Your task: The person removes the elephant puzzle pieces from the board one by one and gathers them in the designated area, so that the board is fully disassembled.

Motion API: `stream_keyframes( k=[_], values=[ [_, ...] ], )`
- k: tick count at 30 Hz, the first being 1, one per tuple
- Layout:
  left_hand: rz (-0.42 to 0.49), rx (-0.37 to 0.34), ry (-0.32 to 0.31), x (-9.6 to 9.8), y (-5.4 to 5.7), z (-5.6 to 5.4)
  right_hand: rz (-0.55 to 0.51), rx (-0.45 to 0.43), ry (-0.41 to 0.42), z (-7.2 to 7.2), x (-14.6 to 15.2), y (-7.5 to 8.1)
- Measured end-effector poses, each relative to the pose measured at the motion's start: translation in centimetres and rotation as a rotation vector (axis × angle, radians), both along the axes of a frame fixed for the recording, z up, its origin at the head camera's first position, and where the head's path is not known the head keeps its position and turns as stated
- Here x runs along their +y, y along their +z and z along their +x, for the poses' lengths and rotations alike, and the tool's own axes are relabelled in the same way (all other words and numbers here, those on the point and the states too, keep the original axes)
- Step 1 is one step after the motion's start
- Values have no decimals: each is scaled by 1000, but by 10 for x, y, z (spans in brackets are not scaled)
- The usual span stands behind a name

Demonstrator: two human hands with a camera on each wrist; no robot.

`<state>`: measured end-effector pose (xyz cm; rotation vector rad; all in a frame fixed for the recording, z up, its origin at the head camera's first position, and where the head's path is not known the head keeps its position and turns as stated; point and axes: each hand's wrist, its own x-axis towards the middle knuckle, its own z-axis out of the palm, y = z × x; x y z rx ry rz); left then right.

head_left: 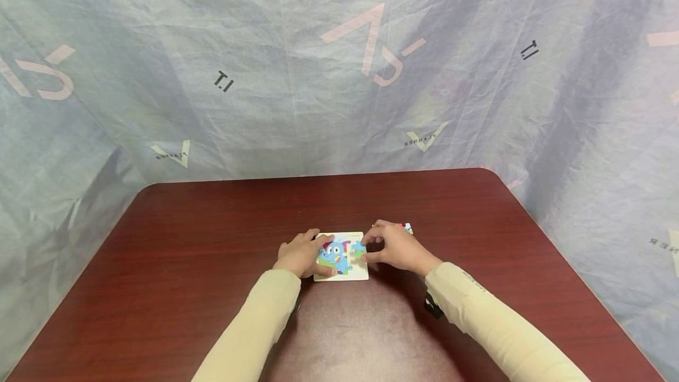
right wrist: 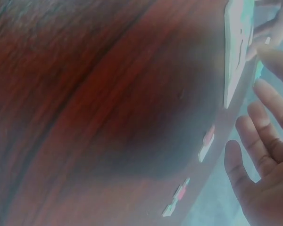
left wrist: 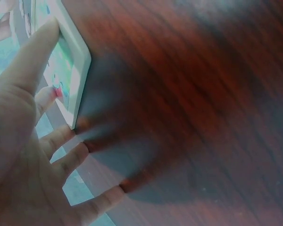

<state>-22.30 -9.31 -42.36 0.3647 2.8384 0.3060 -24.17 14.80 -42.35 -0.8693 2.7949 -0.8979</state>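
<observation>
A square jigsaw board [head_left: 356, 277] with a pale rim lies flat on the table, its left part filled by a blue cartoon animal picture [head_left: 335, 251] on green. My left hand [head_left: 300, 255] steadies the board's left side. Its thumb and index finger rest on the picture; in the left wrist view the other fingers [left wrist: 70, 160] spread down to the table. Over the board's right side, my right hand [head_left: 396, 246] pinches a blue and green jigsaw piece [head_left: 358, 248] between thumb and index finger. The remaining right fingers [right wrist: 252, 141] are loosely bent.
Loose jigsaw pieces [head_left: 408, 228] lie just beyond the right hand, partly hidden by it. Two show in the right wrist view, one piece [right wrist: 207, 143] nearer the board and another piece [right wrist: 178, 197]. A printed grey cloth [head_left: 297, 105] hangs behind the reddish-brown table [head_left: 212, 240].
</observation>
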Motion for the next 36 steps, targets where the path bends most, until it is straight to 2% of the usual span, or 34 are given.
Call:
stream_keyframes(
  k=[11,16,20,28,36],
  values=[
    [14,12,-3,0,3,2,-27,-13,-66,-5,19,6],
    [15,8,-5,0,4,3,-57,11,-88,-9,34,8],
    [10,11,-8,0,4,3,-48,29,-106,-11,47,9],
    [10,16,-7,0,3,3,-46,-11,-172,-18,72,8],
    [-1,18,-8,1,3,3,8,-8,-227,-28,97,6]
  ],
)
